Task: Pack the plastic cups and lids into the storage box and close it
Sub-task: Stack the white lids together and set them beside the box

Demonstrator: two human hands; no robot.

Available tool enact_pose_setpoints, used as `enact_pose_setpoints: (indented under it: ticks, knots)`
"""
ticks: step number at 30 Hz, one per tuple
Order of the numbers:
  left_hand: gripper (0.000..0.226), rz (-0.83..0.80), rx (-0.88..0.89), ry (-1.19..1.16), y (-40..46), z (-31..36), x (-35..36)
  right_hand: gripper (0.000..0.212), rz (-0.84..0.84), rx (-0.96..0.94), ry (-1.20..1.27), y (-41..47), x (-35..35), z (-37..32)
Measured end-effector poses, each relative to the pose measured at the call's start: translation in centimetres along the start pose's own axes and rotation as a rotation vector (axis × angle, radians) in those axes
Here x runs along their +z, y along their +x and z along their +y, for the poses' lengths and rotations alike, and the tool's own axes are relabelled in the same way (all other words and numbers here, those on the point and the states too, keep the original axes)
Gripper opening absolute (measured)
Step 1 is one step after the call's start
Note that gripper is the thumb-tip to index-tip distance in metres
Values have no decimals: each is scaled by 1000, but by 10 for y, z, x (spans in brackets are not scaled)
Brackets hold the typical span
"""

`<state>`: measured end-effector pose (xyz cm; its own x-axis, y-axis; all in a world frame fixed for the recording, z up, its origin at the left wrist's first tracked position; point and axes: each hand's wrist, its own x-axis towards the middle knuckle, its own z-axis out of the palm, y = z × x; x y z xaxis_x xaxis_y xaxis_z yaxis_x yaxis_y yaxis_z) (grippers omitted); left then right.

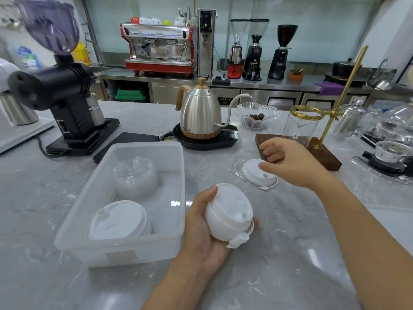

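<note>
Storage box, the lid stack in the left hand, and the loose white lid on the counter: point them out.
storage box (178,239), head view, near right corner of its wall.
lid stack (230,208), head view, top lid's face.
loose white lid (253,170), head view, domed top.

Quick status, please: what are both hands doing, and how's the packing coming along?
Left hand grips stack of white lids. Right hand fingers touch a loose white lid on the counter. Storage box open, two lid stacks inside. Nothing in the way.
</note>
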<state>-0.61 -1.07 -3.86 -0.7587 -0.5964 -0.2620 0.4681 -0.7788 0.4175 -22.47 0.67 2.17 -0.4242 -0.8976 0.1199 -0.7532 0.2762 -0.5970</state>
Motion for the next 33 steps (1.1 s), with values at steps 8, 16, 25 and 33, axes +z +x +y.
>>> enact_pose_setpoints:
  ticks: [8, 16, 25, 33]
  knots:
    - [30, 11, -22, 3, 2, -2, -2, 84, 65, 144, -110, 17, 53, 38]
    - [35, 43, -26, -30, 4, 0, -3, 78, 125, 133, -5, 16, 49, 32]
    - [42, -25, -10, -5, 7, -4, -6, 71, -421, -170, 39, -25, -32, -38]
    - [57, -112, 8, 84, 7, -5, -7, 65, -556, -248, -187, -40, -7, -66]
